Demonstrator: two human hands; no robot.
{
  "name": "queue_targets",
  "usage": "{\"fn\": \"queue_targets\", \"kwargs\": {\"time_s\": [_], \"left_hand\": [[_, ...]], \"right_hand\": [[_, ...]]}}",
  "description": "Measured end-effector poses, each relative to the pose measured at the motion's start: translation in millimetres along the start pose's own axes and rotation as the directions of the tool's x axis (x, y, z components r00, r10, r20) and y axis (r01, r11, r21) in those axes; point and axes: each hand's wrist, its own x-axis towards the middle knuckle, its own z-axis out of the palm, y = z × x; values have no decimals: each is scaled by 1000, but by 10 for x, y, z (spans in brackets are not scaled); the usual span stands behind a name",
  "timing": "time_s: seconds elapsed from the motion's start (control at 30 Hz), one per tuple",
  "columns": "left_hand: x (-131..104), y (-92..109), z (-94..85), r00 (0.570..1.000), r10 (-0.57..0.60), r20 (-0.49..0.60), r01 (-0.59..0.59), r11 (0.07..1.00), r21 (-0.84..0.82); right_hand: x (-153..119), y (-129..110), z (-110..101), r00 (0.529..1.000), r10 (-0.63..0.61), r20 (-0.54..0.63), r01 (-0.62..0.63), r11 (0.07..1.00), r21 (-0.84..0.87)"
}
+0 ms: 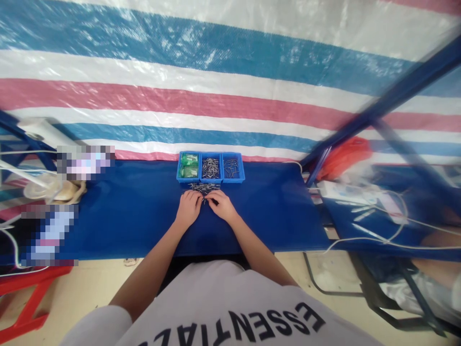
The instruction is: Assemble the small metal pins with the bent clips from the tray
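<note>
A pile of small dark metal pieces (204, 187) lies on the blue table (144, 211), just in front of three joined blue bins. Green packets (189, 166) fill the left bin, many metal pieces (211, 168) the middle one, and fewer thin pieces (231, 168) the right one. My left hand (189, 207) rests at the pile's near left edge, fingers bent together; what they hold is hidden. My right hand (221, 205) is beside it, thumb and forefinger pinched near a small metal piece between the hands; its grip is too small to make out.
A striped plastic sheet (216, 105) hangs behind the table. At the right are a blue metal frame (360, 122), a red bag (345, 156), white cables and part of another person. A red stool (32, 298) stands at lower left.
</note>
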Motion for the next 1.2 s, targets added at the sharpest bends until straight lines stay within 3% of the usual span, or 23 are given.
{"fn": "queue_targets", "kwargs": {"time_s": [0.73,0.97,1.2], "left_hand": [[1,23,-27,999,-27,-27,25,998,-63],[-2,29,-27,999,-27,-38,25,998,-64],[-11,17,-15,998,-23,-64,18,997,-74]], "right_hand": [[4,19,13,998,30,-55,-30,1000,10],[6,3,5,996,75,-46,-75,997,-1],[4,3,32,1000,7,29,-6,999,-43]]}}
